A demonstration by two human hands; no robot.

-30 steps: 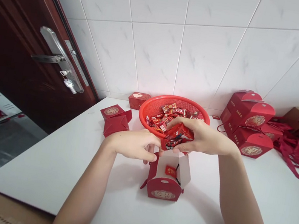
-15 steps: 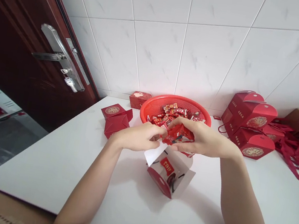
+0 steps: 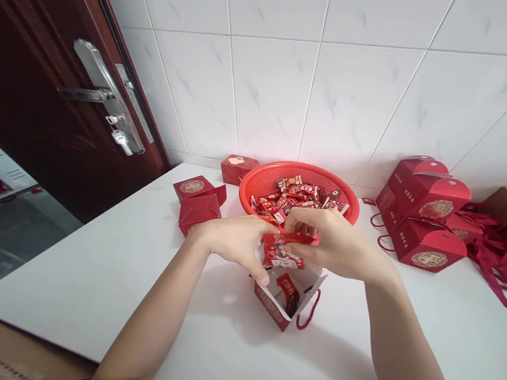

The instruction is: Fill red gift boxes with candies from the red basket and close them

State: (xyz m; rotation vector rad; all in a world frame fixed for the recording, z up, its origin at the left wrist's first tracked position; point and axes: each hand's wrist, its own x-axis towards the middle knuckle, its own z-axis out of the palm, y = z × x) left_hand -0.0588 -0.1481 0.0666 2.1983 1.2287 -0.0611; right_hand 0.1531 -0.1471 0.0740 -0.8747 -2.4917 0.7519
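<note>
While the right hand [image 3: 329, 245] pinches a red packet [image 3: 282, 252] | open box [image 3: 270, 306] below both hands, mouth up, inside reachable | left hand [image 3: 235, 239] has thumb at box edge, likely steadying; its finger closure hidden, cannot tell | sweets basket [image 3: 243, 187] just beyond hands, presumably for short reach

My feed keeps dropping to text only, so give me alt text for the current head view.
The right hand holds a red packet over an open red box, the left hand at the box's rim. Behind them is a red basket of wrapped sweets, with stacked red boxes to the right on the white table.
</note>
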